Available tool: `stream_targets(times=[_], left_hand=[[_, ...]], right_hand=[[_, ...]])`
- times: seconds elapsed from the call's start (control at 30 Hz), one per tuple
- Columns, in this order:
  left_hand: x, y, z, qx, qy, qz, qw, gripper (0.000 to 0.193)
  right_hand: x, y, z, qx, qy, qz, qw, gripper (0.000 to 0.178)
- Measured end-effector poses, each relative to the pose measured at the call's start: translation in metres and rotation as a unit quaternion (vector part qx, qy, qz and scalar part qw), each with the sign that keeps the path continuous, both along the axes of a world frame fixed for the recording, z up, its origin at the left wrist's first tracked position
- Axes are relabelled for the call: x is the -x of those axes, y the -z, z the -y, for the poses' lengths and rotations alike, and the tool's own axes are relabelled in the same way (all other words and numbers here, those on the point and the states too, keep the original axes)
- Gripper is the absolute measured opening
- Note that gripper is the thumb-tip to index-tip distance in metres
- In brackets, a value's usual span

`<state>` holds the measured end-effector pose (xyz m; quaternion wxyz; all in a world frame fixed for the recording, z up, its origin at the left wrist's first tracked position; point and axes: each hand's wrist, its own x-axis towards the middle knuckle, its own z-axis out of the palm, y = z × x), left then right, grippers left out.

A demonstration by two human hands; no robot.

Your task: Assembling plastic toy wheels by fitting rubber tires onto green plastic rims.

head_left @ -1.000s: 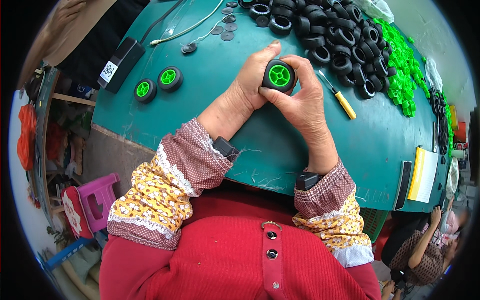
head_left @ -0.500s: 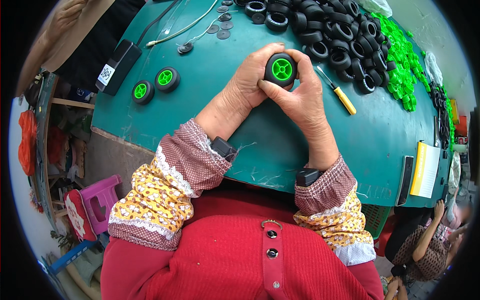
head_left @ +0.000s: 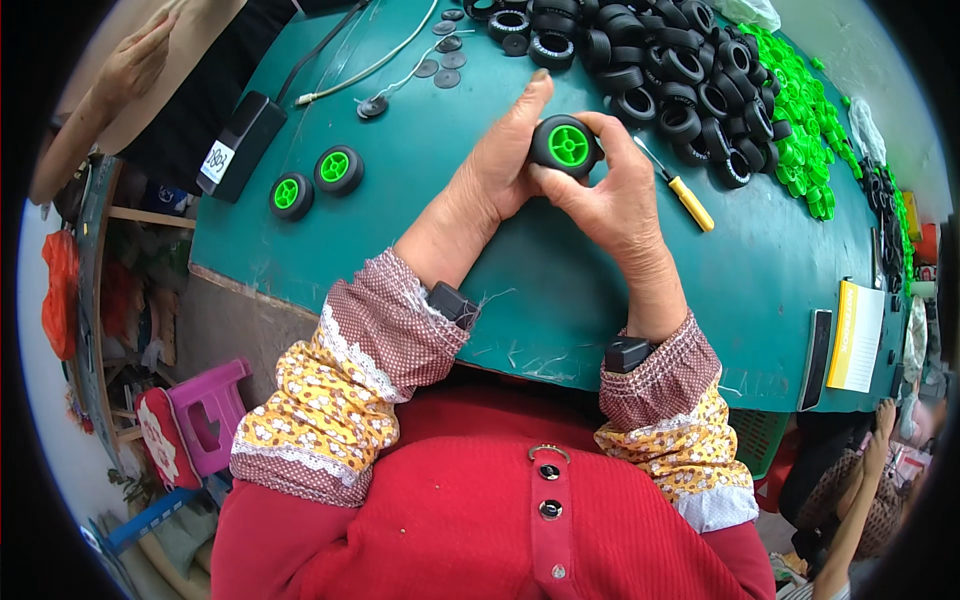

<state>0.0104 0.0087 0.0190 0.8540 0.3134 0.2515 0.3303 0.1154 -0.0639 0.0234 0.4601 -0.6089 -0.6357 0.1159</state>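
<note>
A toy wheel with a black tyre and a bright green spoked hub [head_left: 568,146] is held up over the table, hub facing up. My right hand [head_left: 622,190] grips it from the right, thumb along the near edge and index finger round the far side. Against its left side rests my left hand [head_left: 500,160], with one digit stretched up and away from the tyre; its other fingers are largely hidden behind the wheel. Two similar wheels, one nearer [head_left: 291,196] and one farther [head_left: 338,170], lie to the left on the green table [head_left: 400,130].
Loose black tyres [head_left: 680,95] are heaped at the back right, beside a pile of green hubs [head_left: 800,150]. A yellow-handled screwdriver [head_left: 690,203] lies right of my hands. Black discs [head_left: 447,77], a cable [head_left: 385,62] and a black box [head_left: 238,145] sit at the back left. Other people are at both sides.
A digit of my left hand has lifted off the tyre's top and now points up. The wheel has tilted and shifted slightly right and down in my right hand.
</note>
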Motion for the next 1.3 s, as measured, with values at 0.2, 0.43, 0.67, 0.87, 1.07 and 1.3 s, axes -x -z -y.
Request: stream_targets(times=[0.2, 0.43, 0.67, 0.87, 1.07, 1.3], left_hand=[[0.006, 0.01, -0.007, -0.154, 0.083, -0.053, 0.983, 0.034], [0.016, 0.0, -0.013, -0.164, 0.089, -0.07, 0.98, 0.02], [0.011, 0.004, -0.012, -0.139, 0.042, -0.034, 0.989, 0.018], [0.009, 0.013, -0.014, -0.165, 0.072, -0.06, 0.982, 0.02], [0.008, 0.017, -0.012, -0.126, 0.05, -0.018, 0.991, 0.019], [0.007, 0.019, -0.013, -0.133, 0.047, 0.004, 0.99, 0.017]], right_hand=[[-0.002, 0.001, -0.004, 0.063, 0.103, -0.082, 0.989, 0.052], [-0.003, 0.011, -0.007, 0.005, 0.005, -0.034, 0.999, 0.065], [0.003, 0.009, -0.005, 0.029, 0.031, -0.08, 0.996, 0.057], [0.0, 0.01, -0.006, 0.024, -0.001, -0.051, 0.998, 0.054], [0.007, 0.013, -0.005, 0.025, 0.004, -0.078, 0.997, 0.052], [0.008, 0.013, -0.007, 0.0, 0.008, -0.051, 0.999, 0.053]])
